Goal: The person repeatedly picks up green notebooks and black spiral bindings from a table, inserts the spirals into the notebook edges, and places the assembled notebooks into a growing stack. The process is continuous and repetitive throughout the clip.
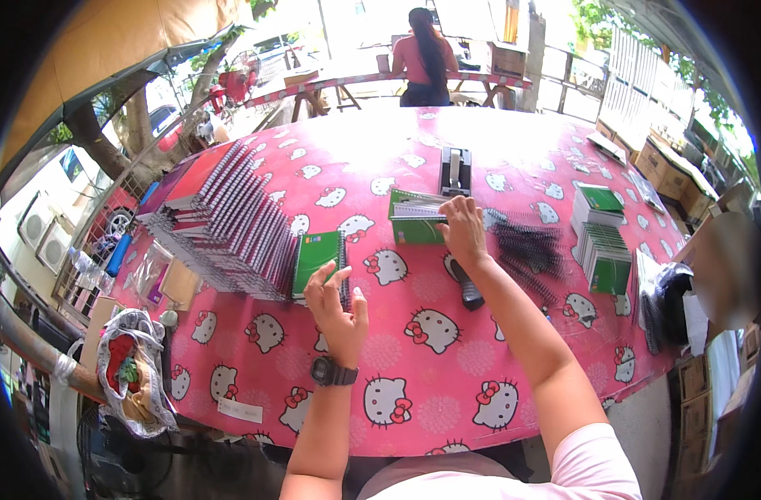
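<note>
My left hand [337, 312], fingers spread and slightly bent, hovers at the lower right edge of a green spiral notebook [315, 254], which lies against a large stack of spiral notebooks [230, 225]. Whether its fingertips touch the cover cannot be made out. Farther right, my right hand [464, 229] has its fingers curled over the right edge of a green-covered notebook [415, 232], its pages partly showing at the top. Just beyond it stands a black-and-silver desktop device [455, 171]. A dark hand tool [466, 285] lies below my right wrist, partly hidden by it.
Right of my forearm sits a pile of loose black spiral coils [526, 246]. Green-covered page sets [605, 258] are stacked farther right on the pink patterned tablecloth [430, 375]. A plastic bag [134, 367] hangs at the left edge. Another person [426, 58] stands at a far table.
</note>
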Motion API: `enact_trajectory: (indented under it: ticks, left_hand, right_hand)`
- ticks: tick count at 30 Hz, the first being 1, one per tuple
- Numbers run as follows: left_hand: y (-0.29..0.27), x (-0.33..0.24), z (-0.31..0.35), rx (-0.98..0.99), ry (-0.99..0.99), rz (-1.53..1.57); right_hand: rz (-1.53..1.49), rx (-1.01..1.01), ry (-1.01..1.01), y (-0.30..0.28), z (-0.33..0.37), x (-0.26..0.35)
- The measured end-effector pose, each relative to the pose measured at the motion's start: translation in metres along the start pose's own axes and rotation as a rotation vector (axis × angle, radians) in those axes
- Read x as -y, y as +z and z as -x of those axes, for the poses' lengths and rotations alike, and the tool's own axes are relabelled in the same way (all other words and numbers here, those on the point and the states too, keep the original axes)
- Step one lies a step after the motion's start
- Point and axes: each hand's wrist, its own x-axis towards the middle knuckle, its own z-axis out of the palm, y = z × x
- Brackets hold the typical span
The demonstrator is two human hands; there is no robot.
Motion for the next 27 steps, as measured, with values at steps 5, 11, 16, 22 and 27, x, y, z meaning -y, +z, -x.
enact_trajectory:
  ticks: [5,11,16,22,27]
  left_hand:
    - [-0.001,0.014,0.0,0.003,-0.054,-0.03]
    - [-0.002,0.014,0.0,0.004,-0.042,0.002]
    - [0.002,-0.022,-0.01,-0.093,-0.241,0.388]
    - [0.01,-0.012,0.024,0.33,-0.58,0.796]
    - [0.015,-0.026,0.053,0.452,-0.517,0.575]
  right_hand:
    - [0.119,0.044,-0.017,0.017,-0.003,-0.025]
    - [-0.068,0.02,0.044,-0.009,-0.007,-0.007]
    - [-0.582,0.242,-0.062,-0.067,0.034,0.065]
    - [-1.236,0.315,0.531,-0.072,0.098,0.077]
    - [-1.328,0.194,0.775,-0.066,0.124,0.078]
